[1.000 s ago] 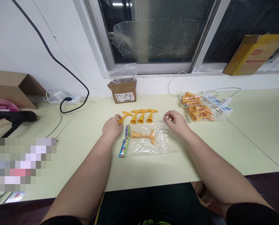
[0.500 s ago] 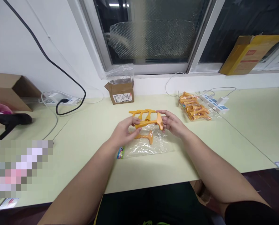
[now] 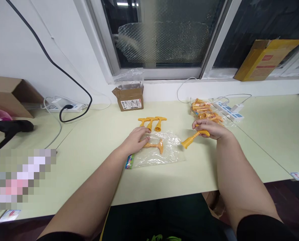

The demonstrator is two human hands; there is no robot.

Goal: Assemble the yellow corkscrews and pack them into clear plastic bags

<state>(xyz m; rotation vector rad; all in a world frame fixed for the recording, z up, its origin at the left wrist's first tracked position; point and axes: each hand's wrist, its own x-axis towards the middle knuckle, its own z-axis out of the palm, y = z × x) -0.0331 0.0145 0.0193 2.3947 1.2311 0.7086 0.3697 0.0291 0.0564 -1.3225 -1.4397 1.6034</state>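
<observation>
My right hand [image 3: 211, 129] is closed round the T-shaped handle of a yellow plastic T-handled piece [image 3: 196, 135], held above the table with its flared end down to the left. My left hand [image 3: 135, 142] lies with fingers apart at the left part of a clear plastic bag [image 3: 172, 154]. Beside its thumb, an orange-yellow T-handled piece [image 3: 153, 145] lies at the bag, its left end partly hidden by the hand; whether it is inside cannot be told. Just beyond, three more yellow T-handled pieces [image 3: 158, 124] lie in a row.
A filled clear bag of yellow pieces [image 3: 204, 110] lies behind my right hand, next to a power strip [image 3: 228, 112]. At the back stands a small cardboard box [image 3: 130, 98]. Leftward are another power strip [image 3: 75, 108], a black cable [image 3: 75, 87] and a larger carton [image 3: 6, 92].
My right hand has moved right with the yellow T-handled piece, now tilted with its flared end low. My left hand has let go of that piece and lowered toward the bag.
</observation>
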